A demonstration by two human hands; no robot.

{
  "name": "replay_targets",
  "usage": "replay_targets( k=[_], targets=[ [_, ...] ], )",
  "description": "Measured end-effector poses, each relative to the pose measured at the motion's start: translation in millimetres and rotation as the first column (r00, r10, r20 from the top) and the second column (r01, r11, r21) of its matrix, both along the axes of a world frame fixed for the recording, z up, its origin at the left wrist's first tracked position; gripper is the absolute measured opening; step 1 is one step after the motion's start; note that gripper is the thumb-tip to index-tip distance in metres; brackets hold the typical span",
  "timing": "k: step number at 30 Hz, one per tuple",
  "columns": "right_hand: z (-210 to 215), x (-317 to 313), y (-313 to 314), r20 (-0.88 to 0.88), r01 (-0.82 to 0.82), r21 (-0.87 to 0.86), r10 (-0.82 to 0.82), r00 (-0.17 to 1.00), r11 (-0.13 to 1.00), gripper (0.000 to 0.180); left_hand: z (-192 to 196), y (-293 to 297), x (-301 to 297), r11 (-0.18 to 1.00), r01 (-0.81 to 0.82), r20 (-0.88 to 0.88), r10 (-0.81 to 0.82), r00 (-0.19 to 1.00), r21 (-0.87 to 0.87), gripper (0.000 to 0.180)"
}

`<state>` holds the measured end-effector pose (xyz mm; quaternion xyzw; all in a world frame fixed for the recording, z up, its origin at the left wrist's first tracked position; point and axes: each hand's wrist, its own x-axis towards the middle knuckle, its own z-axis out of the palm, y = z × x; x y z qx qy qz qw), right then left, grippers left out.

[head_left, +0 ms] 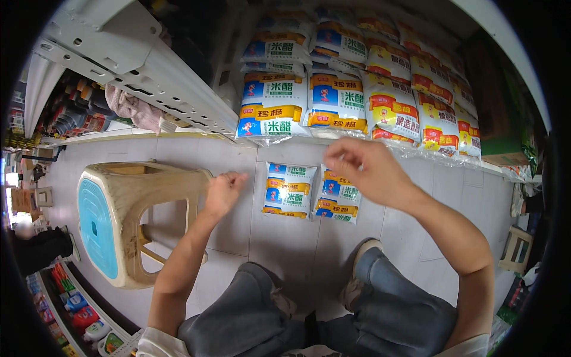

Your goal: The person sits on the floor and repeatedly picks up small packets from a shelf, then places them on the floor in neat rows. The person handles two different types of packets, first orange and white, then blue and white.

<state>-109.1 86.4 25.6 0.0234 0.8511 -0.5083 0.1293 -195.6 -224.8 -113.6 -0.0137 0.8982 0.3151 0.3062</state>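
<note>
Two plastic pouches of vinegar, white with blue, yellow and green print, lie side by side on the grey tiled floor: the left pouch (288, 190) and the right pouch (336, 199). Over the upper part of the right pouch hovers my right hand (372, 172), its fingers bent and somewhat apart, with nothing seen in them. My left hand (225, 193) is loosely closed and appears empty, between a plastic stool and the left pouch. Beyond both hands, stacked pouches of the same kind (273, 101) fill the left part of a low shelf.
Pouches with red and yellow print (392, 113) are stacked on the shelf's right. The beige stool (137, 226) with a blue top lies on its side at left. A white perforated shelf upright (125, 53) juts in above. Bottles (83, 315) line a shelf at lower left.
</note>
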Motion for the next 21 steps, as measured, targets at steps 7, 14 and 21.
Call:
replay_targets(
  k=[7,14,21],
  targets=[
    [2,-100,42,-0.556,0.321,0.495,0.011,0.831,0.807,0.03,-4,-7,25,0.875,0.461,-0.348,-0.483,0.804,-0.149,0.041],
    [-11,-116,51,-0.471,0.37,0.818,0.144,0.87,0.441,0.041,6,-9,37,0.861,0.495,-0.333,-0.503,0.798,-0.115,0.047],
    [-51,-75,64,-0.461,0.347,0.878,0.385,0.799,0.33,0.035,4,-5,47,0.848,0.519,-0.246,-0.529,0.812,-0.111,0.045]
  ],
)
